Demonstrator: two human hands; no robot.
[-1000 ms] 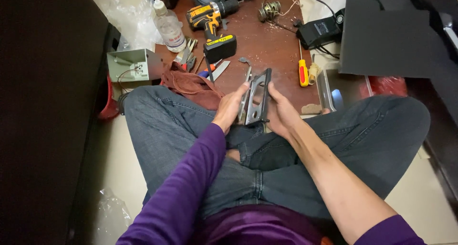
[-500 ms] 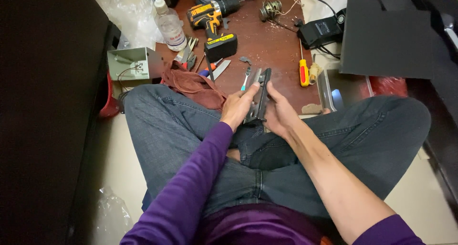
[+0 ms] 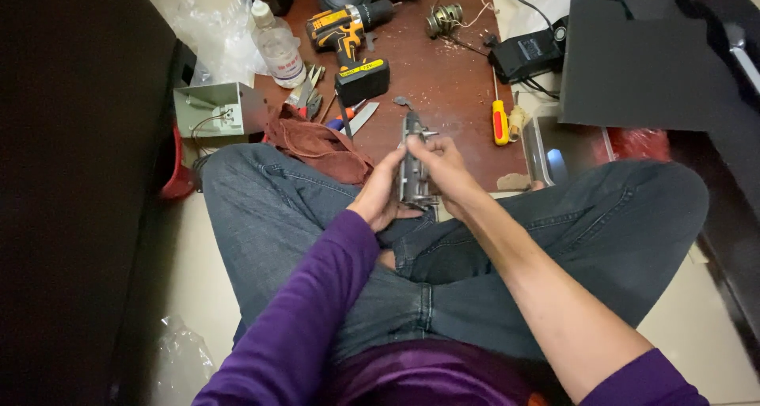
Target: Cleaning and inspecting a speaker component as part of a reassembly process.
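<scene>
Beyond our crossed knees, on the brown board (image 3: 443, 73), lie a cordless drill (image 3: 348, 34), a plastic bottle (image 3: 277, 50), a red-handled screwdriver (image 3: 500, 121) and a reddish rag (image 3: 321, 149). Above our lap, we grip the grey metal lock body (image 3: 414, 165) upright between both hands: our left hand (image 3: 384, 196) closed on its left edge, our right hand (image 3: 447, 168) pinching its top.

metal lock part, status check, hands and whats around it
Left hand and right hand both grip metal lock part, upright over lap. Red rag beside it. Nothing blocking.
</scene>
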